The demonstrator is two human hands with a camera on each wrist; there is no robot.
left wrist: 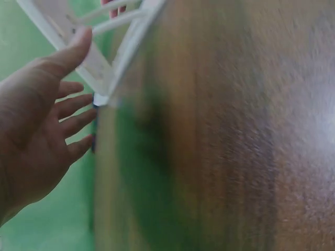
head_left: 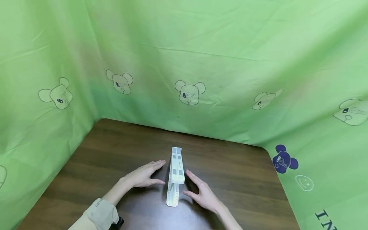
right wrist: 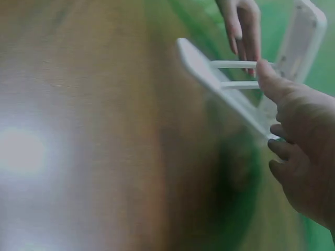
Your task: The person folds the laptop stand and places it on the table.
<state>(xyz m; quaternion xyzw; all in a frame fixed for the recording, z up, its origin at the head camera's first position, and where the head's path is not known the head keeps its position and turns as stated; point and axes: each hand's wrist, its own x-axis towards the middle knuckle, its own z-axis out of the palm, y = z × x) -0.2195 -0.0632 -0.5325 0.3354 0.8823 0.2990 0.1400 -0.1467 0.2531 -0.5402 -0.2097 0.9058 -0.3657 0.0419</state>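
White stand (head_left: 175, 179) on wooden table (head_left: 235, 179)

Left hand (head_left: 143, 176) and right hand (head_left: 201, 193) flank the white stand (head_left: 175, 175), fingers straight, palms facing it, forearms low over the bench.

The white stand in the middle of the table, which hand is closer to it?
It's about even. The left hand sits just left of the white stand, its thumb touching the frame. The right hand sits just right, thumb at a crossbar. Both hands are open.

stand (head_left: 175, 175) on table (head_left: 238, 179) — between hands
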